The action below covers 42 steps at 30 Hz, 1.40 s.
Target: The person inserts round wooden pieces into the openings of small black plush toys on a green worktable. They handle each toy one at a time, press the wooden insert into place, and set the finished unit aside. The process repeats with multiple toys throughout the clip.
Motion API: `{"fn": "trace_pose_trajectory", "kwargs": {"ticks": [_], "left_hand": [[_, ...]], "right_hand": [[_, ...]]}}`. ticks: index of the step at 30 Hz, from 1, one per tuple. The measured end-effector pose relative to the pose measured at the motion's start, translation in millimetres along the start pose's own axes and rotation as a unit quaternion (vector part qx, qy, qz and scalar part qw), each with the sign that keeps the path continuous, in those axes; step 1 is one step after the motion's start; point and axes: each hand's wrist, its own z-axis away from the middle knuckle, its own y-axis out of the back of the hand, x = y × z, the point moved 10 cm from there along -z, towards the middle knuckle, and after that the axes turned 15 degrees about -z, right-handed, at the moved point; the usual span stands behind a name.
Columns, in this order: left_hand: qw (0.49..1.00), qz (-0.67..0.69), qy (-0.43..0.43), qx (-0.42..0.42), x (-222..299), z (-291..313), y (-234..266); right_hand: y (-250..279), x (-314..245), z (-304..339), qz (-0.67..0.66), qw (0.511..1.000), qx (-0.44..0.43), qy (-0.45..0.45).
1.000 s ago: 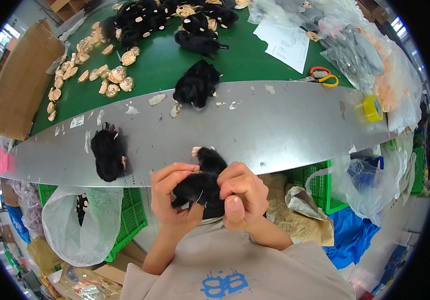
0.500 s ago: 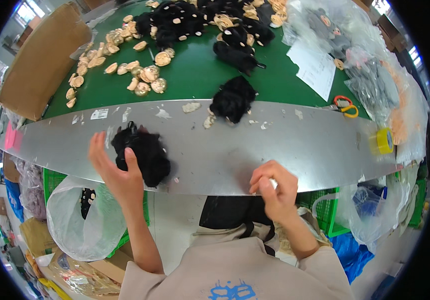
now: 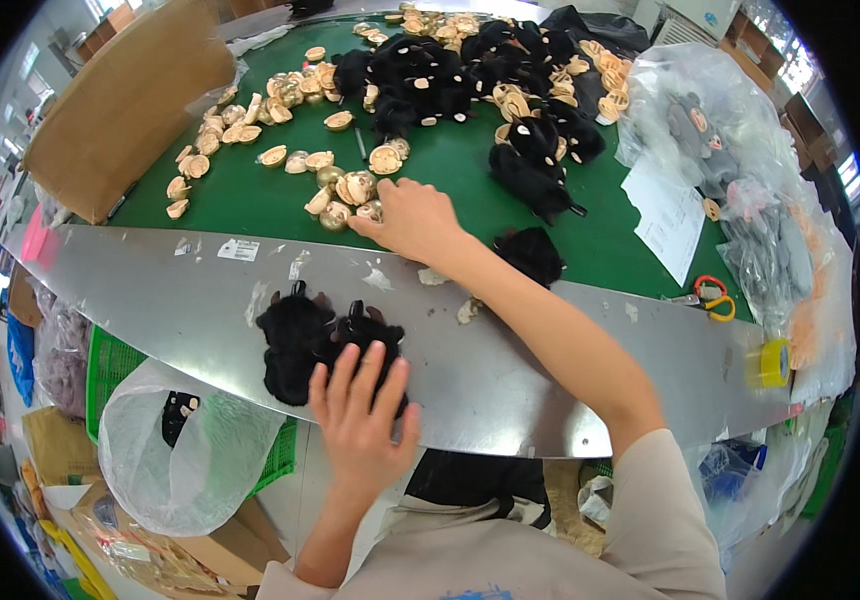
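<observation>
- From my distant place I watch the left hand (image 3: 362, 430) at 7 o'clock; its fingers are spread and laid on the second black plush toy (image 3: 370, 325), without closing around it.
- This toy lies at 8 o'clock, touching the first black plush toy (image 3: 295, 345), both near the close edge of the desk (image 3: 490, 385).
- The right hand (image 3: 415, 218) is at 12 o'clock, reaching over to the gold and cream round pieces (image 3: 334, 215) at 10 o'clock. Its fingers are bent downward there; I cannot tell whether they hold a piece.
- About the progress, I judge that the larger part is left: only two toys lie together near me, while a big heap of black plush toys (image 3: 405, 70) stays at 12 o'clock and one loose plush toy (image 3: 532, 257), partly behind the forearm, at 2 o'clock. Whether these two are finished, I cannot tell.
- About writing: a white label (image 3: 239, 249) sits on the metal between 9 and 10 o'clock, its print too small for me.
- A white paper sheet (image 3: 665, 220) at 2 o'clock carries faint printed lines, which I cannot read.
- A blue print (image 3: 490, 594) on the shirt, at 6 o'clock, is mostly cut off.
</observation>
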Motion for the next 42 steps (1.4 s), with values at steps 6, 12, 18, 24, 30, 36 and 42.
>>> {"fn": "trace_pose_trajectory", "kwargs": {"ticks": [6, 12, 18, 24, 30, 36, 42], "left_hand": [[0.996, 0.019, 0.037, -0.075, 3, 10, -30], [0.993, 0.070, 0.084, -0.044, -11, 14, -26], [0.996, 0.036, 0.052, -0.059, 2, 10, -23], [0.992, 0.120, 0.024, 0.042, 10, 14, 8], [0.802, 0.560, 0.178, -0.111, 12, 29, -29], [0.700, 0.636, 0.195, -0.259, 56, 44, -68], [0.604, 0.710, 0.190, -0.309, 90, 41, -66]], "right_hand": [[-28, 12, -12, -0.011, 0.998, -0.064, -0.024], [80, 32, 53, -0.576, 0.807, -0.041, -0.125], [136, 89, 145, -0.374, 0.904, -0.019, -0.204], [118, 57, 179, 0.021, 0.999, -0.003, -0.027], [130, -33, 238, -0.094, 0.966, 0.072, 0.231], [127, -83, 306, -0.128, 0.938, 0.045, 0.320], [131, -69, 326, -0.231, 0.940, 0.054, 0.246]]}}
